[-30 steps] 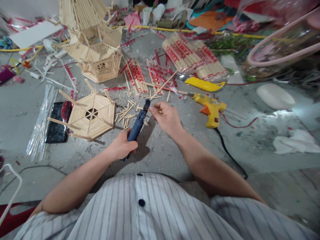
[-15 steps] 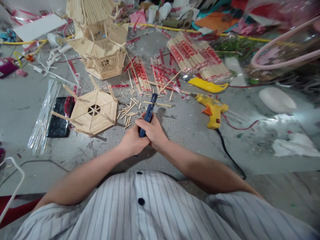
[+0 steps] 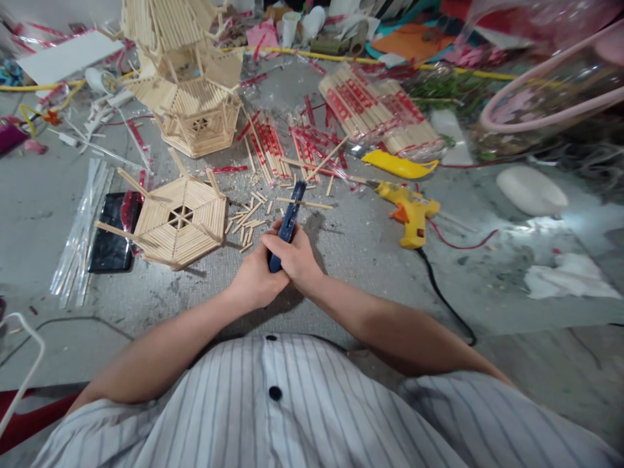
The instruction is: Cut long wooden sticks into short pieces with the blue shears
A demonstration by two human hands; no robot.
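Observation:
My left hand (image 3: pixel 253 281) and my right hand (image 3: pixel 296 257) are both wrapped round the blue handles of a pair of cutters (image 3: pixel 288 221), pressed together in front of my chest. The tool's jaws point away from me and clamp a thin wooden stick (image 3: pixel 312 204) that lies crosswise over the grey floor. Several short cut stick pieces (image 3: pixel 246 220) are scattered just left of the jaws. A flat hexagonal panel of glued sticks (image 3: pixel 178 221) lies further left.
A yellow glue gun (image 3: pixel 412 211) with a black cord lies to the right, a yellow utility knife (image 3: pixel 397 164) beyond it. A tall stick-built model (image 3: pixel 188 84), wrapped chopstick bundles (image 3: pixel 375 107) and a black phone (image 3: pixel 111 231) lie around.
A second ago my right hand pinched the stick at the jaws. It has come back onto the handles beside my left hand, and the cutters now grip the stick.

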